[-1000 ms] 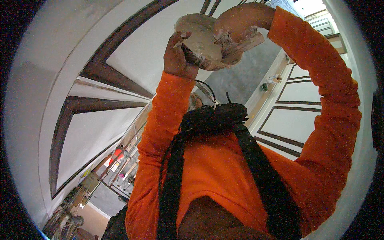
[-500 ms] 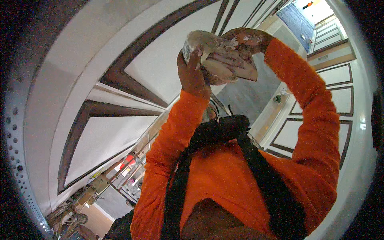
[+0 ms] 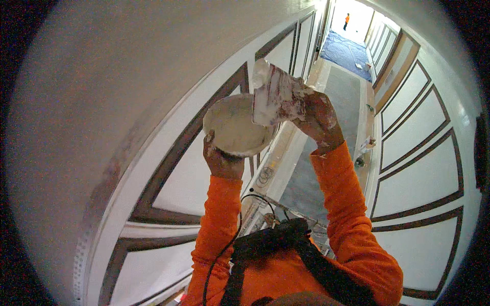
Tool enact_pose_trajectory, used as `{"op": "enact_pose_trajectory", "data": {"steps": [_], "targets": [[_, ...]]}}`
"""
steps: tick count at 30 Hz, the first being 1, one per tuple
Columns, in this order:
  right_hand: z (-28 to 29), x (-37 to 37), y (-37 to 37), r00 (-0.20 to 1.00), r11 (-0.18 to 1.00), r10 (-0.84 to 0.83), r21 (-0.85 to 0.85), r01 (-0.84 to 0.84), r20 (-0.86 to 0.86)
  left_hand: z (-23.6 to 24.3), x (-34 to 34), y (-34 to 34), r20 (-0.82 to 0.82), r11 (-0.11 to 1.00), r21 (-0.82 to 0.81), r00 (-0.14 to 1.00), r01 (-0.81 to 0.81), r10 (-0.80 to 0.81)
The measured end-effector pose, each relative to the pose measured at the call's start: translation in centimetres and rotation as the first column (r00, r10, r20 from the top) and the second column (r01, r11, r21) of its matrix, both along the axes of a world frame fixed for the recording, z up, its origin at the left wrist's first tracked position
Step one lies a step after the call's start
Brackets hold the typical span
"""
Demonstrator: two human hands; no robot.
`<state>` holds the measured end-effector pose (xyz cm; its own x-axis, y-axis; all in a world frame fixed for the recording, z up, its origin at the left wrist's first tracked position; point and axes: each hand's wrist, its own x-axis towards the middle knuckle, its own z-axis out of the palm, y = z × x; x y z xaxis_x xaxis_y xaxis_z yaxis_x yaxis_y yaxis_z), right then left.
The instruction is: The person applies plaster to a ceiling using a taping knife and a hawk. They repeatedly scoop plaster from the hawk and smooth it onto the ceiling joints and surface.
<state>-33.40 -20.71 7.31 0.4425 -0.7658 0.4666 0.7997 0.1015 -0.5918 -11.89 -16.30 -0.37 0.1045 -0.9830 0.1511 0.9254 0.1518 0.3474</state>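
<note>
My left hand point(image 3: 223, 160) is wrapped round the near side of a round bowl point(image 3: 224, 125). The bowl is tipped so that its inside shows, coated with pale, creamy filler. In my right hand point(image 3: 322, 120) is a wide, flat putty knife point(image 3: 277, 99), smeared all over with the same paste. Its blade overlaps the bowl's right rim in view; whether they touch I cannot tell. A thick lump of filler point(image 3: 260, 73) clings to the blade's far left corner. Paste also marks my right fingers and wrist.
On the left rises a wall with brown-framed white panels point(image 3: 184, 188); similar panels point(image 3: 418, 168) line the right side. Far below runs a grey floor strip point(image 3: 342, 92) leading to a blue sheet point(image 3: 347, 53). A person in orange point(image 3: 347, 21) stands at the distant end. A black cable crosses beside my left arm.
Both hands have lowered in view and moved apart. The bowl has turned to show its inside, and the putty knife has swung up beside its rim. The view has shifted along the corridor.
</note>
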Motion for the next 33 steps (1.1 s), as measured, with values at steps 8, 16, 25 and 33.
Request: {"op": "enact_pose_trajectory", "data": {"steps": [8, 16, 25, 33], "targets": [[3.9, -6.6, -10.5, 0.461, 0.442, -0.874, -0.643, 0.626, -0.153, 3.0, -8.2, -15.5, -0.012, 0.978, -0.124, 0.985, 0.170, -0.173], [6.1, -4.9, -25.6, -0.060, -0.068, -0.998, -0.560, 0.826, 0.033, 4.9, -12.7, -28.9, 0.198, 0.969, -0.248, 0.980, 0.022, 0.029], [4.7, 1.0, -18.6, -0.306, -0.501, -0.865, -0.640, 0.582, 0.399, 5.3, -10.6, -29.6, -0.497, 0.706, -0.407, 0.508, 0.580, -0.704], [7.4, -5.5, -26.4, -0.254, -0.180, -0.967, -0.613, 0.770, -0.034, 6.3, -12.6, -29.9, 0.157, 0.979, -0.182, 0.986, 0.087, -0.059]]}}
